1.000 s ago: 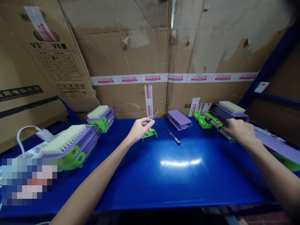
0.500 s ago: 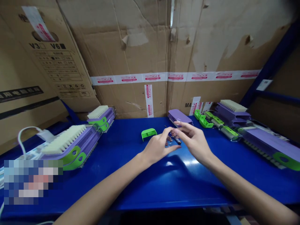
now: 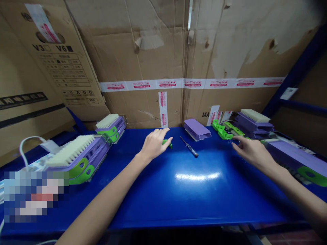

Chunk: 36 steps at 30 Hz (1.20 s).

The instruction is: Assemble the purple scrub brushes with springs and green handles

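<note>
My left hand (image 3: 155, 143) reaches over a small green plastic piece (image 3: 167, 143), fingers stretched out and thumb apart. It hides most of that piece; whether it touches it, I cannot tell. My right hand (image 3: 251, 151) is at the right, thumb and forefinger apart beside the clear parts with green tops (image 3: 233, 129). Its other fingers are curled and partly hidden, and nothing shows in its grasp. Between the hands a screwdriver (image 3: 190, 148) with a clear handle lies on the blue table (image 3: 163, 194). Behind it rests a hollow purple housing (image 3: 198, 128), bristles underneath.
Purple brush heads with pale bristles (image 3: 73, 149) stand at the left, near a white cable (image 3: 24, 149). More purple housings (image 3: 255, 122) and green clips (image 3: 222, 131) line the right side. Cardboard (image 3: 143, 61) walls the back.
My hands were close together over the screwdriver; they have parted. The left moved left over the green piece, the right moved right to the clear parts. The screwdriver now lies uncovered.
</note>
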Tool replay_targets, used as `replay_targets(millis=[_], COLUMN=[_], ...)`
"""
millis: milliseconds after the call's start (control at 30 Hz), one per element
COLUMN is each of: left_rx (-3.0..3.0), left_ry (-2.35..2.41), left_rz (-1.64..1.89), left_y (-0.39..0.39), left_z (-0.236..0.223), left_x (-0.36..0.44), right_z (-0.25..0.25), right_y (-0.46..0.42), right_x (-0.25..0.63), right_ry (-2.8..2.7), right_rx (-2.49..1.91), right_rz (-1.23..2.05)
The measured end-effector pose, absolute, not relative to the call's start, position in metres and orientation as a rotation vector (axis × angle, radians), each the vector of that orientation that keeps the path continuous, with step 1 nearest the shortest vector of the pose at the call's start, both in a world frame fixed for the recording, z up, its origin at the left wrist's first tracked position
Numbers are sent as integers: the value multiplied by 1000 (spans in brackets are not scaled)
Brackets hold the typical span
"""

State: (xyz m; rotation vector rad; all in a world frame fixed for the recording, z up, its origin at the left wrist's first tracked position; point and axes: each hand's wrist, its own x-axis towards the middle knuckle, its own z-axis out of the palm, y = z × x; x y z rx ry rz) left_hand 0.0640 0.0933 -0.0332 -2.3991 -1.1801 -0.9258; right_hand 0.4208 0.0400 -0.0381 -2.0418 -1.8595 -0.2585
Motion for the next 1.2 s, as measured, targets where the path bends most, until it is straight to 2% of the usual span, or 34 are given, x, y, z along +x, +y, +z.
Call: replay_targets(millis=[200, 433, 800, 900, 967, 1200], left_rx=[-2409, -2548, -2658, -2681, -2726, -3074], left_ry=[-1335, -1387, -1522, -1665, -1771, -2142], left_rz=[-698, -369, -177, -273, -432, -1650], left_y=[103, 100, 98, 98, 100, 86], left_z=[-33, -31, -28, -27, -28, -37], left_x=[50, 43, 44, 46, 51, 86], right_z=[-59, -51, -43, -40, -38, -40], right_y=[27, 34, 42, 42, 40, 17], right_x=[439, 437, 432, 422, 407, 306], right_ry=[-1976, -2124, -2130, -2060, -2016, -1987], right_rx=[-2187, -2187, -2219, -2122, -2006, -1327], right_rz=[-609, -616, -768, -769, -646, -17])
